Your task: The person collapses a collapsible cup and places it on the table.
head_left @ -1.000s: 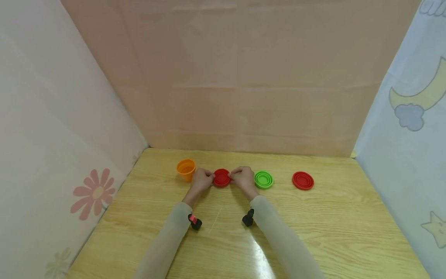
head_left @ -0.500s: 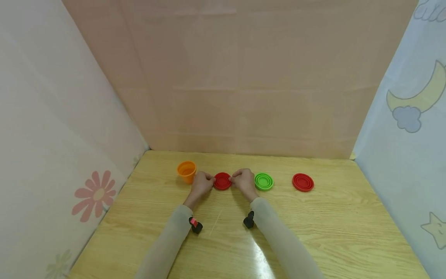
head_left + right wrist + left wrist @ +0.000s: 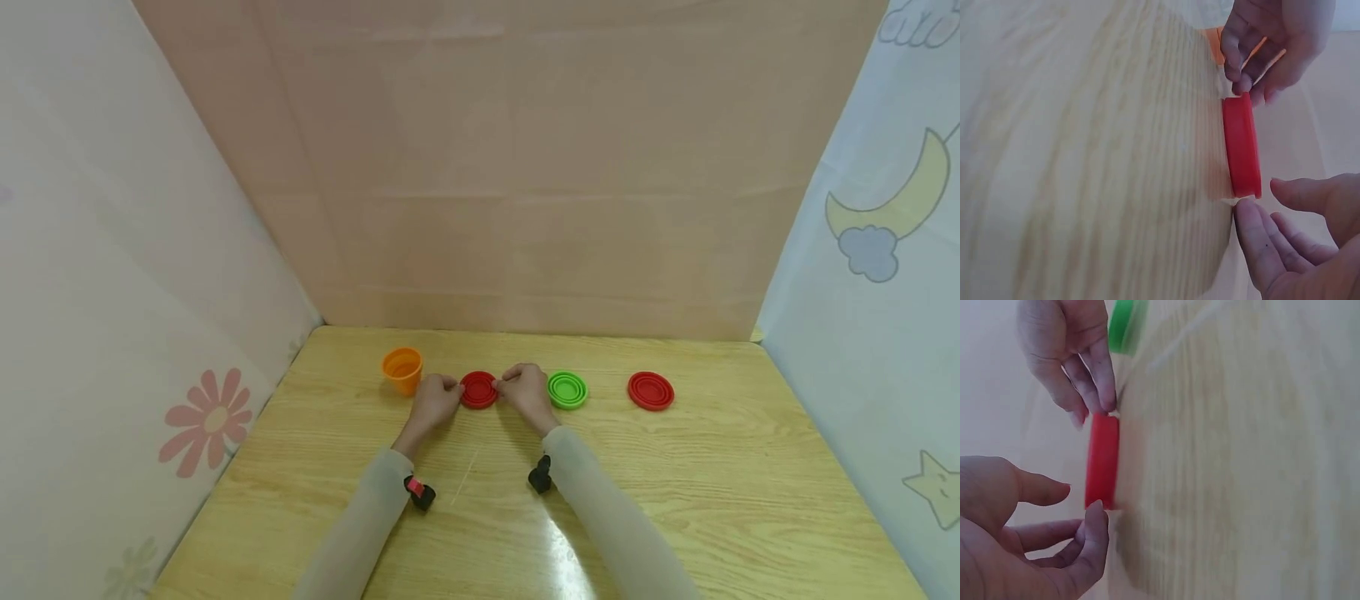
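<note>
A collapsed red silicone cup (image 3: pixel 478 390) lies flat on the table between the two hands. My left hand (image 3: pixel 435 402) is at its left edge; in the left wrist view its fingertips touch the cup's side, while the thumb stands a little off the rim. On the opposite edge, my right hand (image 3: pixel 527 392) has its fingertips at the cup's side, its thumb likewise apart in the right wrist view. Just left of the left hand stands an expanded orange cup (image 3: pixel 402 370). Beside the right hand lies a collapsed green cup (image 3: pixel 567 390).
Farther right on the wooden table (image 3: pixel 720 483) is another collapsed red cup (image 3: pixel 651 391). A beige backdrop (image 3: pixel 517 208) rises behind the table, and patterned side walls border it left and right. Small black devices (image 3: pixel 422 495) are strapped to both wrists.
The middle red cup sits slightly nearer the person than one second ago. The thumbs overlapped its rim then and have drawn slightly outward. The head view has shifted a little.
</note>
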`<state>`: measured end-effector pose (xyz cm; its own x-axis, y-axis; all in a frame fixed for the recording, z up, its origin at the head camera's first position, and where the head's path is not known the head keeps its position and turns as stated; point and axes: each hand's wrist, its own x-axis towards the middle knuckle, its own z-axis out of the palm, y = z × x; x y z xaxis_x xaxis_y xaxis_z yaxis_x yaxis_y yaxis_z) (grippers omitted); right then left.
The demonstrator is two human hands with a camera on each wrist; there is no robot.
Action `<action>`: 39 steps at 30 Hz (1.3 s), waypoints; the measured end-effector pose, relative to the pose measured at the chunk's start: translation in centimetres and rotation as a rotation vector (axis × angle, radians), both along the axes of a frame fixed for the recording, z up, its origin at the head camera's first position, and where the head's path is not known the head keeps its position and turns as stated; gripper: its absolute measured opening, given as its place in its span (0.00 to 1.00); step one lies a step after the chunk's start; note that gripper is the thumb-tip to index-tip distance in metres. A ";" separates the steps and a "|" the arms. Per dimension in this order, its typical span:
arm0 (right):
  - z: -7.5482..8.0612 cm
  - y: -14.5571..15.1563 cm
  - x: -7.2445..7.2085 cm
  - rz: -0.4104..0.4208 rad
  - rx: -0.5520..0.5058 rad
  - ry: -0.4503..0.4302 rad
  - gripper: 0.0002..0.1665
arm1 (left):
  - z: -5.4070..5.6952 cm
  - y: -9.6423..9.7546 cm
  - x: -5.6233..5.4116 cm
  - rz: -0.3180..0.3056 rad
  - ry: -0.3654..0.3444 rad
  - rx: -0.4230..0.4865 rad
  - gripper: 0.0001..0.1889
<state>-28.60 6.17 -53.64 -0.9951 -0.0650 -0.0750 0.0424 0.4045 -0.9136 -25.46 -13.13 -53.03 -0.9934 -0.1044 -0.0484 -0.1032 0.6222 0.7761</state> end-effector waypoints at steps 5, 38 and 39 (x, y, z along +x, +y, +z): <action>0.1 0.3 0.2 -0.010 0.041 0.036 0.10 | 0.4 -0.1 1.1 -0.005 0.046 -0.024 0.15; 2.8 -4.7 1.0 0.312 -0.029 0.079 0.50 | 7.4 -13.0 4.2 -0.085 0.088 0.050 0.30; 2.8 -4.9 1.0 0.321 -0.037 0.074 0.50 | 7.3 -13.3 3.9 -0.079 0.083 0.050 0.32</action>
<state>-27.65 1.25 -50.80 -0.9262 -0.3771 0.0051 -0.1488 0.3529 -0.9238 -21.51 -26.43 -45.77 -0.9992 -0.0251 0.0313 0.0107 0.5861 0.8102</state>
